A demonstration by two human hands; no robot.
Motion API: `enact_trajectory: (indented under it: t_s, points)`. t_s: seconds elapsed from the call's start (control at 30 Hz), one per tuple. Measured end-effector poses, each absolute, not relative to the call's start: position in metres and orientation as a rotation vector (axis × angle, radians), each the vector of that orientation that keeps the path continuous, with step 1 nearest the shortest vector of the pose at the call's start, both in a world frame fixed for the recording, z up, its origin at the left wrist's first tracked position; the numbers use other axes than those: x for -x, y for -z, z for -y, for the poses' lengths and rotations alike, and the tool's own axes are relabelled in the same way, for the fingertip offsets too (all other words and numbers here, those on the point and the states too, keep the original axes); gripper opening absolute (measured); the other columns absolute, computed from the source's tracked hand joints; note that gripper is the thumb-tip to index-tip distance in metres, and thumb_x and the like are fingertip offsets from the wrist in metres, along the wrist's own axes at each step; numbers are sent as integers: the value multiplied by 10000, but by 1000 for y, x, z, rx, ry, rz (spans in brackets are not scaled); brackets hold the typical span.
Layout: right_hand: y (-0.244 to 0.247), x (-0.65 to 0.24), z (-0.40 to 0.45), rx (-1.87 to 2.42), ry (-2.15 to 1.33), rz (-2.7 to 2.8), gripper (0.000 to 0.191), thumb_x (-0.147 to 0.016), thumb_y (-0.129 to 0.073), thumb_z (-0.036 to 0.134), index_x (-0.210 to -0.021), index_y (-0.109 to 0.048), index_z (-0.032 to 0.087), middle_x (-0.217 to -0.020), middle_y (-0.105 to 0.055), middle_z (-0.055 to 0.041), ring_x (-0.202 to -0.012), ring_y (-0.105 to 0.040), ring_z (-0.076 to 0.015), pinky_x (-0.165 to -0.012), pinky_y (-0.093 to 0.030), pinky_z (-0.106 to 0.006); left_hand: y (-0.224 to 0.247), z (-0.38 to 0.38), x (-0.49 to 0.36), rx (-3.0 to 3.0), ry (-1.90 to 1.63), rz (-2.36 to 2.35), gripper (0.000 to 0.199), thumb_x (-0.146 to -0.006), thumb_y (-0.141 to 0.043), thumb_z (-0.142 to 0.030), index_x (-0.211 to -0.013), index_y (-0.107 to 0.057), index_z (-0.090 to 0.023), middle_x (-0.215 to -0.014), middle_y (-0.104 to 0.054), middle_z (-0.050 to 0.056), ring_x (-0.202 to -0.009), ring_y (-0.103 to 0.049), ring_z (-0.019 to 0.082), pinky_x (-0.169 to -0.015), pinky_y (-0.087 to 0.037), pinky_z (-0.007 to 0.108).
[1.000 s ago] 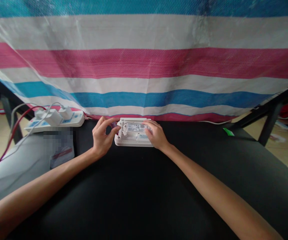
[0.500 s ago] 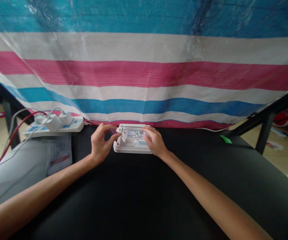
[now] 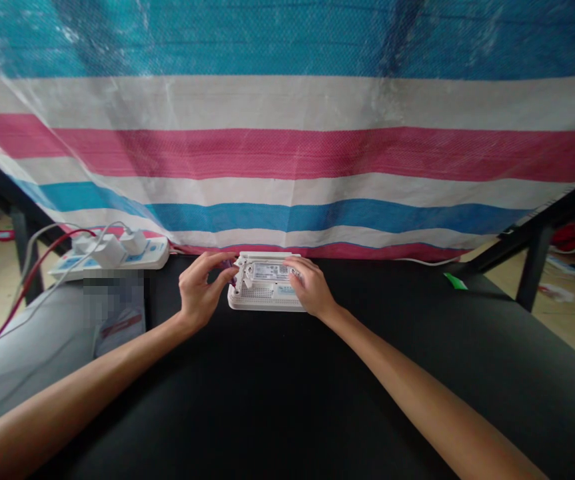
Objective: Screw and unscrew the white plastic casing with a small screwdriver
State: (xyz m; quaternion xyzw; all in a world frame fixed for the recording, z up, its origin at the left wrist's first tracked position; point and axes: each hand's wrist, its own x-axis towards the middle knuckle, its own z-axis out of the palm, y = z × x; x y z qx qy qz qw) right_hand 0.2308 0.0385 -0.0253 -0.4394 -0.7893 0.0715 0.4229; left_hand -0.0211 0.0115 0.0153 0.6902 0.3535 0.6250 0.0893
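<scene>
A white router-like plastic device [image 3: 262, 303] lies on the black table, with vent holes and a printed label on its upper face. My right hand [image 3: 312, 287] is wrapped over its right end, fingers on top. At the left end my left hand [image 3: 202, 287] is closed in a pinch around a small purple thing [image 3: 226, 264], mostly hidden by the fingers. That thing is right beside the device's left edge; whether it touches cannot be made out.
A white power strip [image 3: 154, 255] with several plugs and cables stands at the back left. Before it lies a dark flat packet [image 3: 120, 330], partly blurred. A green scrap [image 3: 456, 281] lies at the right on the black table [image 3: 287, 400]. Striped sheeting [image 3: 287, 153] hangs behind.
The view has tilted slightly, so everything sits a little lower. My left fingers have shifted slightly left from the device's edge with the purple thing. My right hand keeps its hold.
</scene>
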Motion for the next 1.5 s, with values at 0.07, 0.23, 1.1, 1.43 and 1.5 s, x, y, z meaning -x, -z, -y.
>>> enact_trajectory:
  t_s: [0.07, 0.23, 1.1, 1.43, 1.5]
  points:
    - [25, -231, -38, 1093, -169, 1981, 318, -869, -459, 189, -1086, -690, 163, -1162, -701, -123, -1151, -622, -254, -1053, -465, -446, -16, -14, 21, -2048, -1900, -1075, 192, -802, -773, -239, -990, -735, -230, -829, -672, 3, -732, -621, 136, -670, -508, 272]
    - [25, -232, -39, 1088, -166, 1993, 318, -872, -457, 204, -1081, -688, 142, -1161, -700, -138, -1135, -625, -267, -1035, -473, -460, -15, -15, 23, -2110, -1813, -1049, 205, -902, -648, -210, -1093, -719, -229, -841, -686, 16, -736, -629, 133, -691, -508, 275]
    - [26, -232, -39, 1085, -176, 1978, 322, -855, -460, 184, -1083, -688, 180, -1158, -703, -118, -1133, -627, -257, -1031, -474, -462, -22, -15, 21, -2120, -1867, -1053, 177, -808, -770, -256, -978, -736, -222, -845, -689, 24, -761, -628, 156, -680, -521, 298]
    - [26, -232, -40, 1092, -171, 1978, 320, -860, -461, 195, -1080, -693, 176, -1156, -703, -119, -1139, -626, -262, -1041, -473, -457, -17, -11, 22, -2153, -1725, -953, 281, -966, -521, -192, -1206, -664, -211, -986, -730, 69, -895, -688, 178, -826, -544, 317]
    - [25, -232, -39, 1091, -174, 1986, 319, -866, -459, 203, -1085, -690, 179, -1158, -703, -115, -1143, -624, -261, -1046, -468, -457, -15, -12, 23, -2122, -1724, -962, 278, -964, -525, -201, -1203, -666, -214, -972, -729, 64, -871, -689, 175, -811, -543, 308]
